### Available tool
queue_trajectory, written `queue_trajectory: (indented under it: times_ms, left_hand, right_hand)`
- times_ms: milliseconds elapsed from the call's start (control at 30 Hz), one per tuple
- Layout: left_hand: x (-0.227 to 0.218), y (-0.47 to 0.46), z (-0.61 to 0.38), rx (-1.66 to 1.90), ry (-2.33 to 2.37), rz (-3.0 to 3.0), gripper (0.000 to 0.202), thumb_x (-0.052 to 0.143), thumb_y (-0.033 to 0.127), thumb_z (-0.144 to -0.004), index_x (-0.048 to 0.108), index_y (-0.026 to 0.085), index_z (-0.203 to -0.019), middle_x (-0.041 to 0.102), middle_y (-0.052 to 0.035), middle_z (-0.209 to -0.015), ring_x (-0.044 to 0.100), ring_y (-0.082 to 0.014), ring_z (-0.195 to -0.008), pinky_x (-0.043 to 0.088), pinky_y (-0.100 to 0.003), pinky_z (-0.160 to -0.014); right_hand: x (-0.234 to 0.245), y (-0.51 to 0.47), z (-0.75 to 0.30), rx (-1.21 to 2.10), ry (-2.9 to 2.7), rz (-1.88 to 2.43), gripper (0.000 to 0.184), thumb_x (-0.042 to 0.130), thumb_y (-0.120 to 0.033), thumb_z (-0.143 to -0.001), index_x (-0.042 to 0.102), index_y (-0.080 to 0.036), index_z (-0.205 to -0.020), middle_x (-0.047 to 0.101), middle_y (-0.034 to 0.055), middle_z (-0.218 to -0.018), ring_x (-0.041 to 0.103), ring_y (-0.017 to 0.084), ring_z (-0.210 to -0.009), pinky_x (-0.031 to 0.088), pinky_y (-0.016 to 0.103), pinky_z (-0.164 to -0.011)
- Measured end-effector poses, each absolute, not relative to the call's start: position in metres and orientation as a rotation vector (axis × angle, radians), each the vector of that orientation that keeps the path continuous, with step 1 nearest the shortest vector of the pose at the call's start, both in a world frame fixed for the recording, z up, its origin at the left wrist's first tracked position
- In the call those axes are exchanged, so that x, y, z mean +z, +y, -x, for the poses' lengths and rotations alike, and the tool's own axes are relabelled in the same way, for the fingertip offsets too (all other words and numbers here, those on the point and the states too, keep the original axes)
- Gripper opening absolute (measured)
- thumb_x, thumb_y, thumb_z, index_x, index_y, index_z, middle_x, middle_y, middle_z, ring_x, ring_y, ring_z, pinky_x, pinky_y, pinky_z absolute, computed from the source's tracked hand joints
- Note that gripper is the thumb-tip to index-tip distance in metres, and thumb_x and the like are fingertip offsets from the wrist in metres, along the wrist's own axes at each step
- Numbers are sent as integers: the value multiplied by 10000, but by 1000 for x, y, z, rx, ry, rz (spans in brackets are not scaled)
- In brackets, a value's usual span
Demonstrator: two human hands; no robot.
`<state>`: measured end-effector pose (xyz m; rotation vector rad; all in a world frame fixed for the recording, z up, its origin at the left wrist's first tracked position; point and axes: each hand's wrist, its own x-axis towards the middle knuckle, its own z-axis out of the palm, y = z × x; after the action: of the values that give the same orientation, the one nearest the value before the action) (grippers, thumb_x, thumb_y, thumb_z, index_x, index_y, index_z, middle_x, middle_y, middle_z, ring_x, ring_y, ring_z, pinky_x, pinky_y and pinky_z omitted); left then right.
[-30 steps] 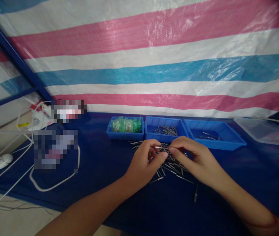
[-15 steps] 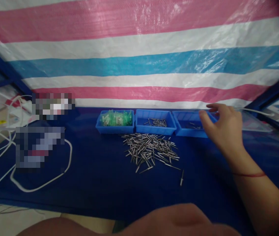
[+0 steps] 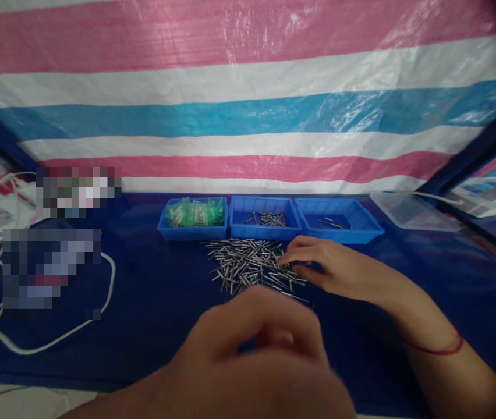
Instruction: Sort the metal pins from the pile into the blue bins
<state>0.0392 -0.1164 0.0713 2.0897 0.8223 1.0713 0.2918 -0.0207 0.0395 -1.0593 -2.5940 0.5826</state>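
A loose pile of blind rivets [image 3: 243, 265] lies on the blue tabletop. Over its right side reaches my right hand [image 3: 322, 262], its fingertips among the rivets and its thumb apart from the fingers; no rivet shows in its grasp. Close to the camera is my left hand [image 3: 265, 355], its fingers curled together, and what they hold, if anything, is hidden. Behind the pile stand three blue bins in a row. The left bin [image 3: 193, 234] holds green plastic packets [image 3: 195, 213], the middle bin [image 3: 265, 233] some rivets, and the right bin [image 3: 344, 235] a few rivets.
A clear plastic lid or tray [image 3: 414, 212] lies right of the bins. White cables [image 3: 110, 285] loop over the left side beside blurred-out items. A striped plastic sheet [image 3: 248, 116] hangs behind the blue table [image 3: 152, 302].
My right hand has moved from above the right bin down and left to the rivet pile. My left hand has risen further into view. The camera view has shifted slightly.
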Motion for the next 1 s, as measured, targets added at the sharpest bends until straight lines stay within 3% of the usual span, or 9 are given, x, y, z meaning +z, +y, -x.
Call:
queue_trajectory:
  times_ms: [100, 200, 400, 767, 1000]
  left_hand:
    - [65, -76, -61, 943, 696, -2242, 279, 397, 173, -914, 648, 247, -1011, 622, -54, -975, 611, -127, -785, 526, -274, -744]
    - [43, -42, -70, 811, 754, -2388, 283, 395, 90, -888, 613, 194, -1034, 603, -70, -1039, 599, -142, -909, 484, -270, -845]
    - [15, -20, -59, 865, 930, -2449, 267, 411, 74, -866, 611, 179, -1009, 615, -64, -1020, 599, -154, -915, 465, -271, -850]
    - [9, -19, -55, 1036, 1122, -2275, 211, 465, 95, -865, 634, 170, -967, 654, -51, -981, 612, -145, -862, 473, -254, -794]
    - [8, -23, -60, 993, 1156, -2179, 199, 604, 250, -837, 650, 159, -1008, 677, -49, -911, 617, -146, -772, 480, -253, -732]
  right_hand:
    - [33, -18, -290, 507, -2643, 1091, 330, 471, -51, -835, 683, -249, -991, 635, 52, -970, 621, 162, -860, 479, 301, -775]
    - [29, -15, -289, 459, -2658, 1128, 269, 506, -72, -833, 686, -242, -940, 631, 45, -923, 623, 165, -824, 480, 291, -739]
    - [26, -14, -283, 332, -2660, 1082, 227, 505, -74, -834, 661, -223, -905, 622, 59, -1052, 615, 191, -903, 475, 341, -804]
    - [13, -8, -276, 380, -2475, 1088, 182, 537, -79, -806, 662, -193, -871, 660, 62, -873, 605, 186, -816, 481, 335, -752]
    - [17, -12, -269, 585, -2194, 1175, 111, 596, -211, -816, 678, -203, -891, 692, 34, -866, 622, 157, -744, 490, 295, -686]
